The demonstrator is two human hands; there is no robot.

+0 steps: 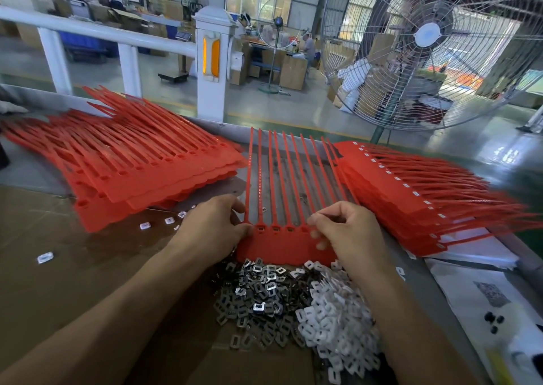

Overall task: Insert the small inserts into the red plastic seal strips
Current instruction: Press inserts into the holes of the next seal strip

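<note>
A red seal strip sheet [282,242] is lying flat at the desk [58,267] centre, its tails fanning away toward the far edge. The left hand [211,229] is gripping the sheet's left end, thumb and curled fingers pinching the corner. The right hand [349,231] is curling its fingers over the sheet's right end, fingertips pressing at the row of slots; whether an insert is pinched there cannot be told. Just in front of the sheet, a heap of metal inserts [255,293] is sitting beside a heap of white inserts [338,320]. Stacks of red sheets are lying left [141,164] and right [411,196]. A floor fan [429,46] is standing beyond.
</note>
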